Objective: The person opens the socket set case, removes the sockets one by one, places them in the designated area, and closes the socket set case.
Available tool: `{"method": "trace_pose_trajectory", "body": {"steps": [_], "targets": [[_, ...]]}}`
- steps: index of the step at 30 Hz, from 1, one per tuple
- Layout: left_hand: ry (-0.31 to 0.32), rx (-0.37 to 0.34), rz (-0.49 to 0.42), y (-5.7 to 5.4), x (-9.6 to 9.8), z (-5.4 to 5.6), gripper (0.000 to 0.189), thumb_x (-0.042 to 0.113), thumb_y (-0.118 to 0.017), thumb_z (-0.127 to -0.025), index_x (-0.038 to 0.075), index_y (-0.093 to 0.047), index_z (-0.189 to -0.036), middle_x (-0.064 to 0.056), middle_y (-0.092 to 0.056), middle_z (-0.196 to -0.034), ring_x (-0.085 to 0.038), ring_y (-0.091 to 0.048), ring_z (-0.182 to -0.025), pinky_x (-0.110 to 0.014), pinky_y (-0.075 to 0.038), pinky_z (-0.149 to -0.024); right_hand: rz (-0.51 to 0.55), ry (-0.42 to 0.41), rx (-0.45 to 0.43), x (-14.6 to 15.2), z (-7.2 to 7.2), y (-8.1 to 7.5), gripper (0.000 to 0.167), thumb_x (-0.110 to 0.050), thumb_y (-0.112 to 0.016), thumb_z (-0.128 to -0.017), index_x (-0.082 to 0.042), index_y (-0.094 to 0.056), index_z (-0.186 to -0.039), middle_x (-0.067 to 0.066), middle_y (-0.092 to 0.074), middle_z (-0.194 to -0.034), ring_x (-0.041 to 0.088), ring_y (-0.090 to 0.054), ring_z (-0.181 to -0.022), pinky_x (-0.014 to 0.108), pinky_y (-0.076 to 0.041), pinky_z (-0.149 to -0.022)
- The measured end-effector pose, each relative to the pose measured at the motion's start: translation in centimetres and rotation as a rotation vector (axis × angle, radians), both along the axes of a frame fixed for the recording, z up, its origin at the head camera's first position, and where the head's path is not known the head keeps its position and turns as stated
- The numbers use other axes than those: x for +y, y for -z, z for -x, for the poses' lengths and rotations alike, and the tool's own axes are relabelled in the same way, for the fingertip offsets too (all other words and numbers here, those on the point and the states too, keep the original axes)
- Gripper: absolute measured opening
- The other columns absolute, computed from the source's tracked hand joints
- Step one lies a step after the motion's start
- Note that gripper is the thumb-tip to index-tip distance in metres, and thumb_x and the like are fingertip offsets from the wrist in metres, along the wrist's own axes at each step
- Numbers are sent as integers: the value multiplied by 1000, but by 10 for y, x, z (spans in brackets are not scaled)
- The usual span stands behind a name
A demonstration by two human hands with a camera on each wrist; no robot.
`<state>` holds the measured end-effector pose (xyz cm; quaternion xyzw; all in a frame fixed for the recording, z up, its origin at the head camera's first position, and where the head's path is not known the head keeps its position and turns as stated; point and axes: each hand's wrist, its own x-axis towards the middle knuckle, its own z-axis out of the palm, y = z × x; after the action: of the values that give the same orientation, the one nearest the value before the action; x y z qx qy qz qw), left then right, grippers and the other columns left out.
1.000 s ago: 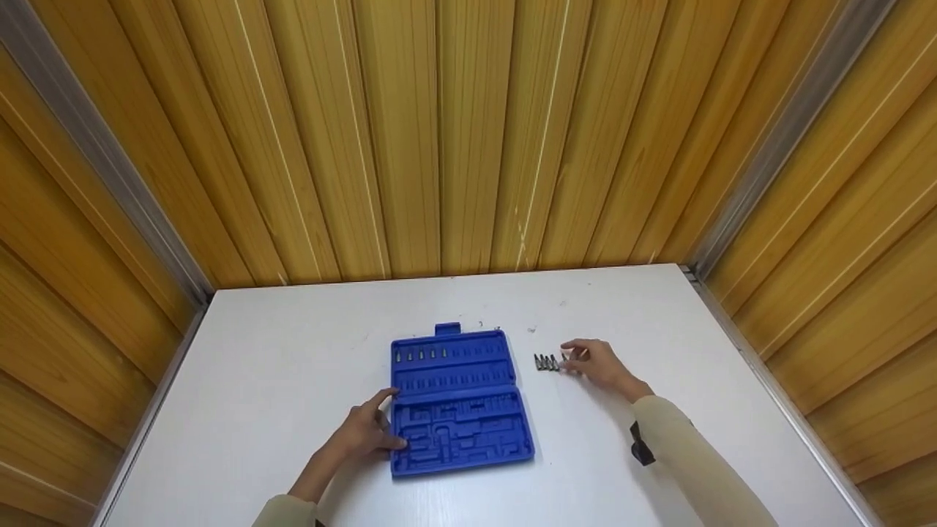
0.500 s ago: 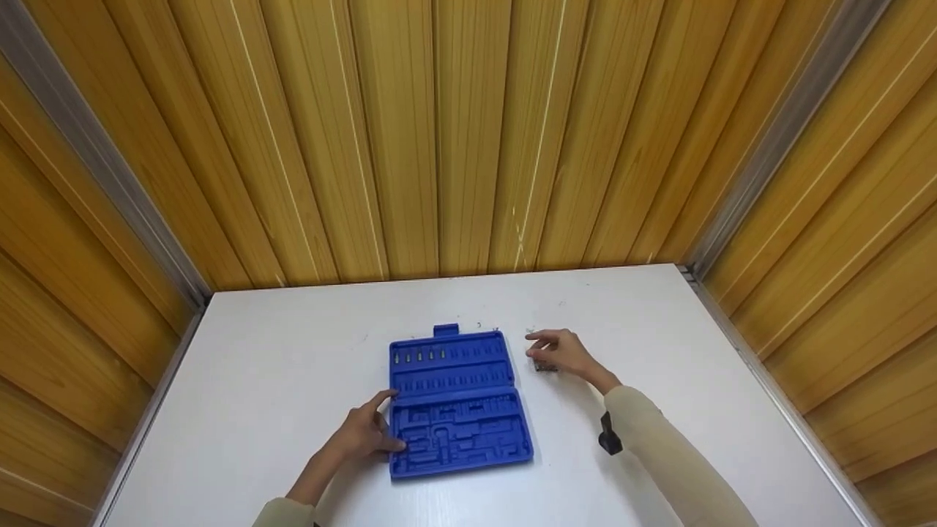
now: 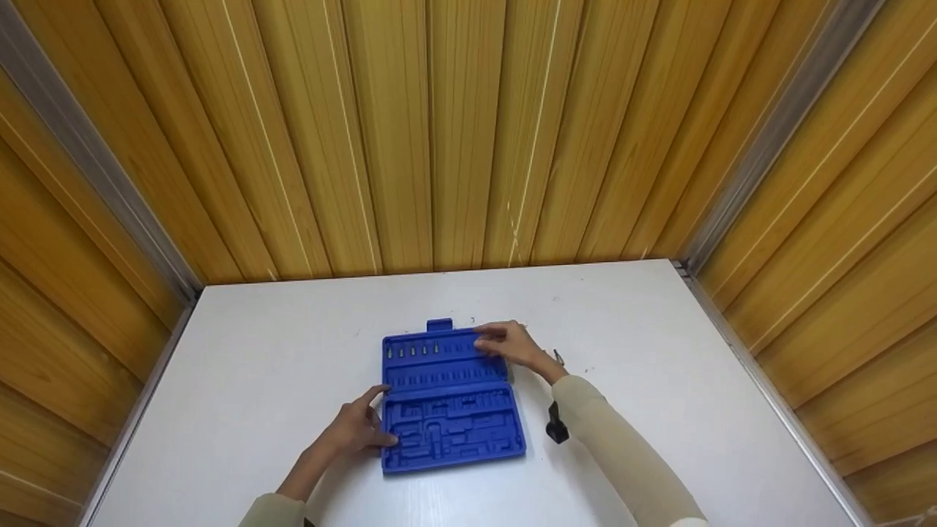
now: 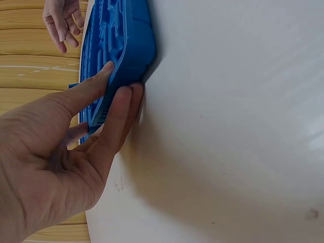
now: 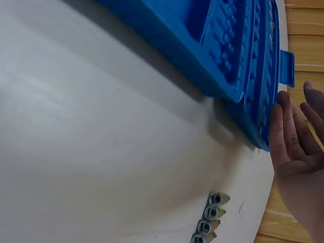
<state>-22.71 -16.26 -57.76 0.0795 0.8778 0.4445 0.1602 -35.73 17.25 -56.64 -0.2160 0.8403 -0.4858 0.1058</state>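
Observation:
An open blue plastic tool case [image 3: 454,421] with moulded recesses lies on the white table. My left hand [image 3: 355,428] holds its left edge, thumb over the rim and fingers against the side, as the left wrist view shows. Over the upper right of the case is my right hand [image 3: 510,342], near the slots of its top row. In the right wrist view its lower fingers [image 5: 291,129] are stretched out beside the case's rim; whether anything sits between thumb and index finger is hidden. Several small metal bit sockets [image 3: 432,349] fill the left part of the top row.
Several more bit sockets [image 5: 211,212] stand in a tight row on the table, right of the case; the head view shows only part of them [image 3: 558,357] behind the right wrist. The latch tab [image 3: 439,323] sticks out from the case's far edge. Wood-patterned walls [image 3: 468,132] surround the table.
My right hand has moved left from the loose bit sockets, passing over their row, to the upper right of the case. My left hand has kept its hold on the case's edge.

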Motion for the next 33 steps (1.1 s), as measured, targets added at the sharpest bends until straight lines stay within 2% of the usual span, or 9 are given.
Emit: {"method": "trace_pose_trajectory", "body": {"steps": [5,12,18,24,29,33], "targets": [[-8,-12,3,-1,1,1,94,7,-91,-73,3,-41,-152,-9,-63,-86,-17,-54,-76,-32,-49,-73,-9,-26,-1,-24,3,-1,39,-14,-68,-99,8,-64,-131,25,-75,-110,36,-75,-93,38,-62,-79],[0,13,-9,0,0,4,93,6,-91,-74,2,-41,-152,-10,-62,-84,-17,-54,-75,-33,-49,-74,0,-16,58,-47,10,1,33,-10,-66,-99,8,-67,-127,25,-75,-106,38,-74,-89,32,-60,-76],[1,-13,-27,2,-2,2,93,6,-91,-74,3,-40,-152,-9,-62,-84,-16,-55,-74,-31,-50,-71,9,15,122,-68,10,14,28,-5,-65,-98,10,-69,-121,26,-75,-108,38,-73,-91,36,-61,-78],[0,-19,-30,2,-2,1,93,6,-90,-74,5,-40,-153,-11,-63,-85,-17,-55,-74,-32,-51,-71,-75,112,203,-87,7,22,21,-1,-67,-94,10,-73,-112,23,-74,-102,32,-70,-91,43,-58,-82],[12,-13,-23,2,-3,0,93,8,-90,-75,5,-39,-153,-9,-63,-84,-16,-54,-74,-30,-48,-69,-168,124,215,-95,6,24,19,-3,-70,-93,9,-74,-107,21,-73,-96,30,-68,-86,44,-57,-79],[22,-6,-32,3,-3,0,93,9,-90,-76,4,-39,-153,-9,-63,-84,-16,-53,-74,-31,-46,-70,-191,134,196,-98,7,24,20,-4,-73,-91,10,-75,-105,23,-74,-94,34,-70,-88,47,-57,-81]]}}
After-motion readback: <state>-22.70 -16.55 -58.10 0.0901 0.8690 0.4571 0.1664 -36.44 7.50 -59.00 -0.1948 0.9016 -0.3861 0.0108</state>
